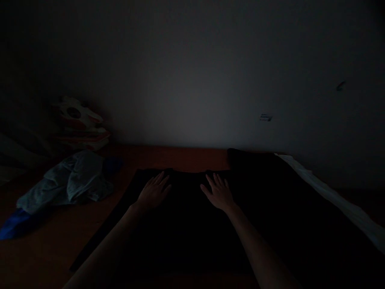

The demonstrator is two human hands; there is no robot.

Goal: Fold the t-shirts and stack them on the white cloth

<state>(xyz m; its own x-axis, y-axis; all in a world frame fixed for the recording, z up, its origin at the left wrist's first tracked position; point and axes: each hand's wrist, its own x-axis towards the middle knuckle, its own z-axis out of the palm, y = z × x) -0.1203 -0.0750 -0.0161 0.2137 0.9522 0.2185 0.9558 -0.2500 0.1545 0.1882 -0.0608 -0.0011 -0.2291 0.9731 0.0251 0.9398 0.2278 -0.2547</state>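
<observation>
The scene is very dark. A black garment [186,224] lies spread flat on a reddish-brown surface [54,249] in front of me. My left hand [154,192] rests palm down on the cloth near its far edge, fingers stretched out. My right hand [219,192] lies flat on the same cloth a short way to the right, fingers also spread. Neither hand holds anything. Most of the garment's detail is lost in shadow.
A crumpled light blue cloth [69,180] lies at the left, with a brighter blue piece [13,226] beside it. Behind it stands a white and orange pile [80,124]. A white fabric strip [331,196] runs along the right. A plain wall [195,80] rises behind.
</observation>
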